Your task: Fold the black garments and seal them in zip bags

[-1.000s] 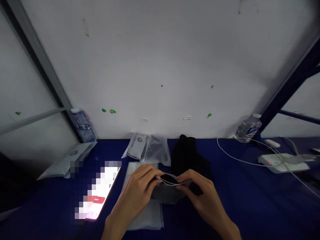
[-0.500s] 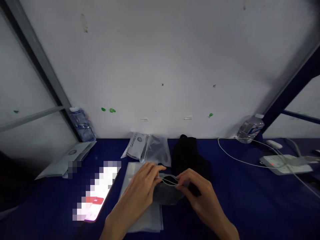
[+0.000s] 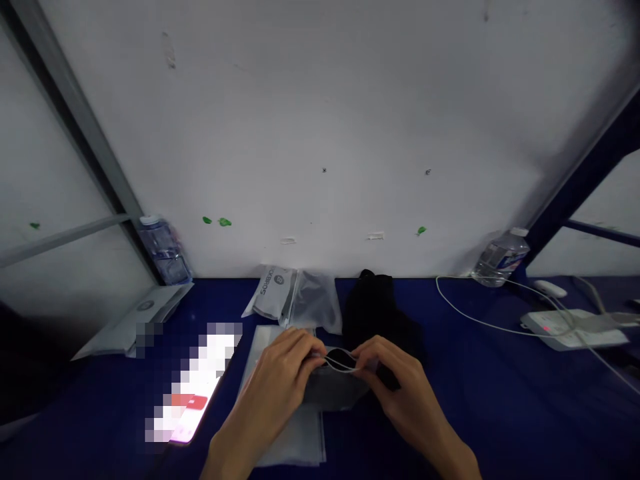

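Observation:
A translucent zip bag (image 3: 330, 390) with dark content is held upright between both hands. My left hand (image 3: 285, 367) pinches the left end of its pale rim. At the right end, the fingers of my right hand (image 3: 395, 373) are closed on the same rim. Between the pinches the mouth gapes in a narrow oval. Under the bag and my left hand lies a stack of flat clear bags (image 3: 295, 443). Black cloth (image 3: 373, 307) is heaped just behind my right hand.
Behind the hands lie a printed grey packet (image 3: 275, 291) and a clear pouch (image 3: 316, 300). A lit phone (image 3: 200, 393) and grey packets (image 3: 143, 317) are at left. Bottles (image 3: 167, 250) (image 3: 501, 257) stand near the wall; a power strip (image 3: 565, 327) with cables sits right.
My left fingers have closed down nearer the bag's rim, the raised index finger now lowered. The bag's mouth looks slightly wider. Nothing else has visibly moved.

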Demonstrator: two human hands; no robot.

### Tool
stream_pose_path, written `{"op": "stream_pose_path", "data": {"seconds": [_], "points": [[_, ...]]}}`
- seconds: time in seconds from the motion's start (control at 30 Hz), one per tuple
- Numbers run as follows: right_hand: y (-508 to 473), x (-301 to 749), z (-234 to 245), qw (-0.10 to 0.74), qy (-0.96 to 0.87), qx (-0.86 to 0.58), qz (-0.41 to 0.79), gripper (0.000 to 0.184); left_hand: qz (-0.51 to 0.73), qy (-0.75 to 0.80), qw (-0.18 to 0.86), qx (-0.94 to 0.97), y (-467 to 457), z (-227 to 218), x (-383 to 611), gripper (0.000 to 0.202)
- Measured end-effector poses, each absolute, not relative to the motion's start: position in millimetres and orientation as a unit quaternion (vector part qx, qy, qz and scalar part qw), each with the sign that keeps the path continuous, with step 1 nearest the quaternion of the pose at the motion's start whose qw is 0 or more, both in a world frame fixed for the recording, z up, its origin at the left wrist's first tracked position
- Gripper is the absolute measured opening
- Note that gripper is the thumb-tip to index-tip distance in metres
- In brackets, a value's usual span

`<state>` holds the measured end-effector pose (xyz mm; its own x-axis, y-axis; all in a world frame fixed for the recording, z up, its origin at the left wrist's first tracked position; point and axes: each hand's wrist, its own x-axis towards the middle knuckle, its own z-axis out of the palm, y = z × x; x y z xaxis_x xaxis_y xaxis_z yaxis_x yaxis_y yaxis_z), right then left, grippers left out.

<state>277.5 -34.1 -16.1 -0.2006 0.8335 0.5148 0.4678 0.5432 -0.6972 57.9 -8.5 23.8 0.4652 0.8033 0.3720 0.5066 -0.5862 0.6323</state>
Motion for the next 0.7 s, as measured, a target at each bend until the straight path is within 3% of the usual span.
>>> {"op": "stream_pose_path", "data": {"seconds": [0.7], "points": [[-32.0,275.0,-16.0,0.454,-0.741,-0.467,0.162,0.013,0.339,0.439,0.189,0.810,-5.8,24.8,32.9,0.016]]}}
